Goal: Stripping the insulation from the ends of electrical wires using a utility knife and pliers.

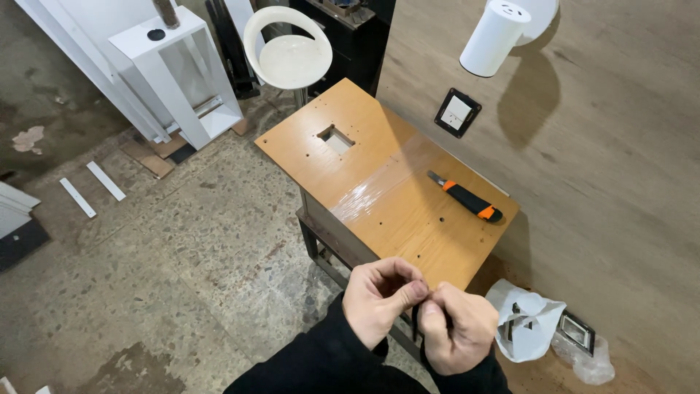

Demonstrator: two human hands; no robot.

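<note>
Cord (415, 321) pinched between both hands, left hand (380, 298), right hand (458, 328)

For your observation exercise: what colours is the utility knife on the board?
Black with orange accents, the utility knife, head view.

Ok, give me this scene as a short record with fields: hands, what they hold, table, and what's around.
left hand: pinching a small dark strip
right hand: pinching the same strip
table: orange-brown wooden top with a square cutout
on table: utility knife, black and orange
floor right: white plastic bag
behind: white stool
</note>
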